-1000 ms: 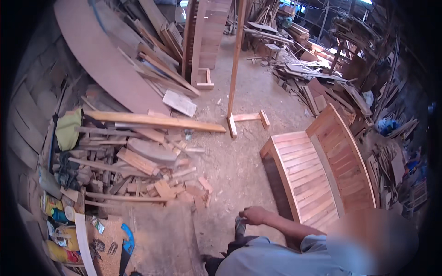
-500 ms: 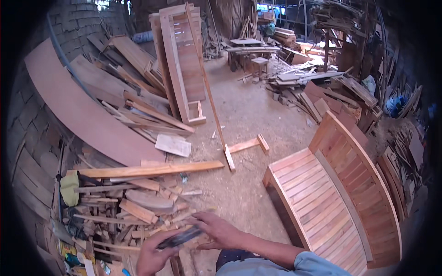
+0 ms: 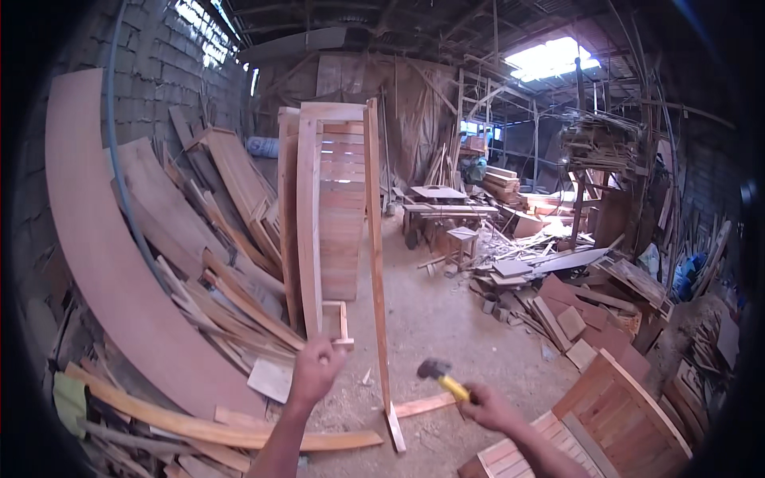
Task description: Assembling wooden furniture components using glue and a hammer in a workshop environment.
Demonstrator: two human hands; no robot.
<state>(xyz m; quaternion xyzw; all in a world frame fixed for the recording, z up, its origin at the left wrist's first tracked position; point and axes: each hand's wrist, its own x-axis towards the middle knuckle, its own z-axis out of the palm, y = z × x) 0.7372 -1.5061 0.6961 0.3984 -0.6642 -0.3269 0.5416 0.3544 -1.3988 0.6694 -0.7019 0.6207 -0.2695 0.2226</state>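
Above sawdust floor [image 3: 446, 319] — right hand [image 3: 488, 406] gripping hammer [image 3: 443, 378]

The hammer [image 3: 443, 378] has a yellow handle and a dark grey head. The slatted frame [image 3: 331, 211] is reddish-brown wood, the bench [image 3: 613, 414] a warmer orange-brown. The wall [image 3: 151, 88] is grey block, and a pale green cloth [image 3: 70, 398] lies by the planks.

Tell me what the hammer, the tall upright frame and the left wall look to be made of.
Hammer: dark head, probably metal; yellow handle, smooth, perhaps plastic or fibreglass, held in the right hand.
Upright frame: bare, unfinished wood, pale reddish with visible slats; the left hand is raised, closed, near its base.
Left wall: grey masonry blocks, unplastered, with joints showing.
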